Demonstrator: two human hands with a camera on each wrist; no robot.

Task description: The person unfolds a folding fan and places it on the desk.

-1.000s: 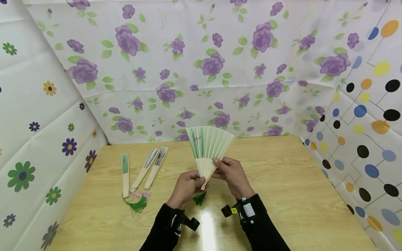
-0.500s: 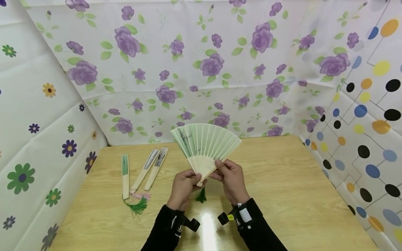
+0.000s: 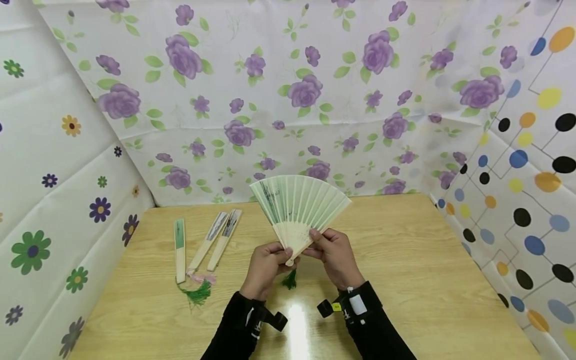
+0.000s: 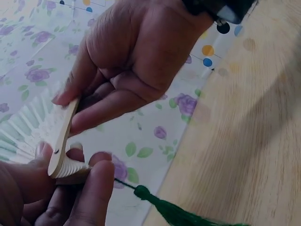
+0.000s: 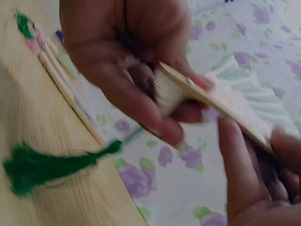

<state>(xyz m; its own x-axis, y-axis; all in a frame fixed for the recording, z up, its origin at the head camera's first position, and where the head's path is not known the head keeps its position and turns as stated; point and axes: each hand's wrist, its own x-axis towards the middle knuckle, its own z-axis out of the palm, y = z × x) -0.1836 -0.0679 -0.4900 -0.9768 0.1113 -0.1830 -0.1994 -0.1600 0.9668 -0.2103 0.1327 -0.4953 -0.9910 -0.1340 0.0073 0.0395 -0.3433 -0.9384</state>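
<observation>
A pale green folding fan (image 3: 299, 205) with cream ribs is spread in a wide arc above the table. My left hand (image 3: 265, 267) grips it near the pivot, thumb in front and fingers behind. My right hand (image 3: 335, 252) pinches the right outer rib between thumb and fingers; the left wrist view shows this right hand (image 4: 136, 52) on the guard stick. From the pivot end hangs a dark green tassel (image 5: 56, 165). Dark landscape printing marks the left part of the fan leaf.
Left on the wooden table (image 3: 405, 280) lie three folded fans: one green-leafed fan (image 3: 179, 250) with a green tassel (image 3: 198, 294), and two grey-printed ones, a left fan (image 3: 207, 242) and a right fan (image 3: 225, 240). A pink tassel (image 3: 204, 278) lies by them. Floral cloth (image 3: 270, 100) hangs behind.
The fan has spread from a narrow wedge to a wide arc, mostly in the first half second. Both hands stay on it, and its pivot end has risen slightly.
</observation>
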